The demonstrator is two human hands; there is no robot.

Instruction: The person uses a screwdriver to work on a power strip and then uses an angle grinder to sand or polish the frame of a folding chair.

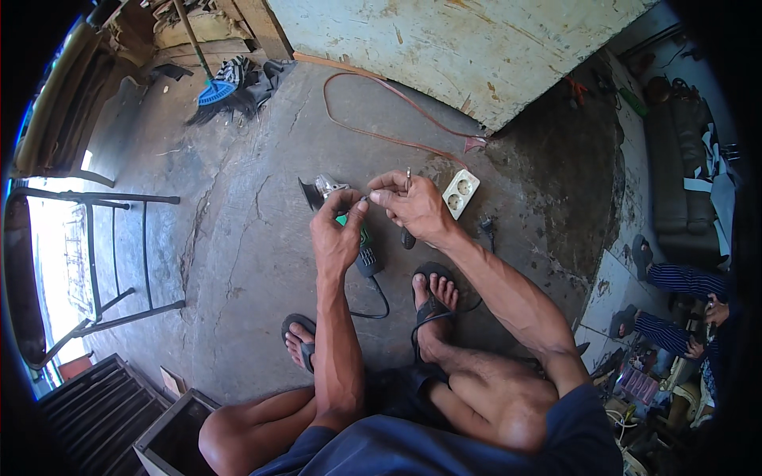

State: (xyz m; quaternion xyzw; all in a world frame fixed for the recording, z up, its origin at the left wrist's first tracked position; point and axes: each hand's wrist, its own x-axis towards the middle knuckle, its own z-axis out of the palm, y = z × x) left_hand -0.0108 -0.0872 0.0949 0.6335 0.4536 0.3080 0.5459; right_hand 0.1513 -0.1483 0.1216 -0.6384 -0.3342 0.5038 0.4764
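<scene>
My left hand (pixel 337 226) is closed in a pinch above a green and black corded power tool (pixel 365 252) on the concrete floor, at a small piece between thumb and finger that I cannot make out. My right hand (pixel 409 206) is curled round a dark-handled tool (pixel 408 238) with a narrow metal shaft pointing up; its thumb and index finger nearly meet the left hand's fingertips. The power tool's head, with a black guard (pixel 309 194), is partly behind my left hand. A white socket strip (pixel 460 192) lies beside my right hand, and a black plug (pixel 487 226) rests nearby.
A worn pale panel (pixel 444 40) stands ahead. A metal rack (pixel 119 246) and broom (pixel 213 94) are at the left, a slatted crate (pixel 95 420) lower left. A grey sofa (pixel 679 174), a seated person in striped trousers (pixel 683 278) and clutter line the right.
</scene>
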